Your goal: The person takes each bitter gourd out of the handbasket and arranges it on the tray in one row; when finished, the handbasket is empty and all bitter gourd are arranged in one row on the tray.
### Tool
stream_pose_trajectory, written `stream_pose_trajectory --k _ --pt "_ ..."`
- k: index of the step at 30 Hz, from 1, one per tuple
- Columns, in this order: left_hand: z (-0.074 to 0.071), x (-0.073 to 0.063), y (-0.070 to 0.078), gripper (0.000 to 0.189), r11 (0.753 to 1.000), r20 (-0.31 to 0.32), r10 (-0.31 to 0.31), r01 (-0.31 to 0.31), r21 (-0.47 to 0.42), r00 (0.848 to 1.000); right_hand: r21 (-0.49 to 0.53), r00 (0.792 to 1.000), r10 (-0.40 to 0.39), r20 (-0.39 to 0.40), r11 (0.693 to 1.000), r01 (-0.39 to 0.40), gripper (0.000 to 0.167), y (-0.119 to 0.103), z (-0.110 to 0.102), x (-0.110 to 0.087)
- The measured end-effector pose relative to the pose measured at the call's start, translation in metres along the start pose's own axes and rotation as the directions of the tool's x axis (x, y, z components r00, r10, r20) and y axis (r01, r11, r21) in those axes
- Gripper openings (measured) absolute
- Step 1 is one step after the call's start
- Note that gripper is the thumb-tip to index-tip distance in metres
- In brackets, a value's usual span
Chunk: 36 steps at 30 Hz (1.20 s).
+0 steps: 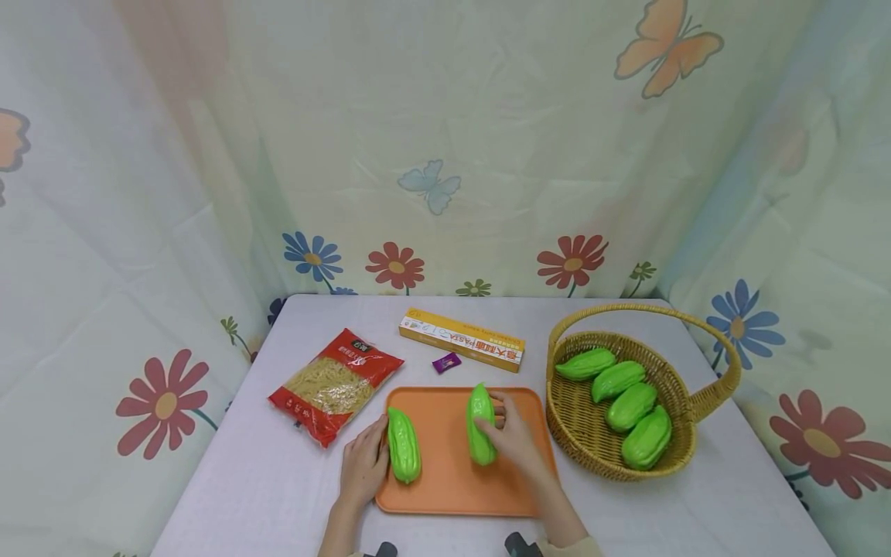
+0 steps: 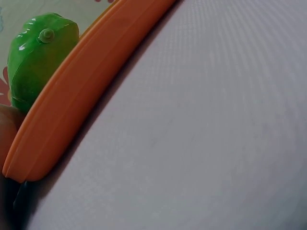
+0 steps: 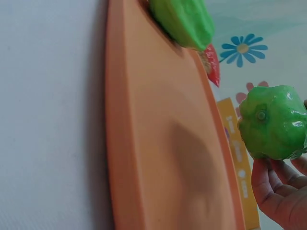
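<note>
My right hand [image 1: 511, 433] holds a green bitter melon [image 1: 481, 425] upright above the right half of the orange tray [image 1: 445, 495]. In the right wrist view, fingers [image 3: 268, 187] lie under the raised bitter melon [image 3: 273, 122], and a shadow falls on the tray [image 3: 158, 96]. Another bitter melon [image 1: 404, 447] lies lengthwise along the tray's left side. Against the tray's left edge rests my left hand [image 1: 364, 463], right beside that bitter melon. Only a sliver of this hand appears in the left wrist view, at the tray's corner.
To the right stands a wicker basket [image 1: 578, 441] with a tall handle and several bitter melons [image 1: 629, 406]. A red pasta bag [image 1: 337, 383] lies left of the tray. Behind it are a yellow-and-white pasta box [image 1: 462, 339] and a small purple packet [image 1: 446, 362].
</note>
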State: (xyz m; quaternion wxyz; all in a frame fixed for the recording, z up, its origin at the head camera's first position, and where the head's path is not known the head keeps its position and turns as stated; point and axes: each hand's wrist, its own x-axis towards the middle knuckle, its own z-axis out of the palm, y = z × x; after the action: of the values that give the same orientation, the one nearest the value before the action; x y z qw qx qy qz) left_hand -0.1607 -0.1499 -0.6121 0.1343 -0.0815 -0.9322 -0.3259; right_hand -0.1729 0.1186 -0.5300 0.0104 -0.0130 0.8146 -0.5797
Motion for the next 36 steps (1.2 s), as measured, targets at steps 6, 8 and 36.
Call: stream_pose_trajectory --k 6,8,36 --pt "0.0 0.0 0.0 0.046 1.0 -0.016 0.011 -0.011 0.002 1.0 -0.056 1.0 0.013 0.012 0.998 -0.012 0.055 0.003 0.011 0.001" --pt "0.0 0.0 0.0 0.047 1.0 -0.016 0.011 -0.011 0.006 1.0 -0.066 1.0 0.008 0.014 0.998 -0.007 0.055 0.003 0.014 0.002" --pt "0.0 0.0 -0.001 0.046 1.0 -0.003 0.02 -0.02 0.005 1.0 -0.092 0.992 -0.011 0.129 0.995 0.023 0.056 0.007 0.069 0.008"
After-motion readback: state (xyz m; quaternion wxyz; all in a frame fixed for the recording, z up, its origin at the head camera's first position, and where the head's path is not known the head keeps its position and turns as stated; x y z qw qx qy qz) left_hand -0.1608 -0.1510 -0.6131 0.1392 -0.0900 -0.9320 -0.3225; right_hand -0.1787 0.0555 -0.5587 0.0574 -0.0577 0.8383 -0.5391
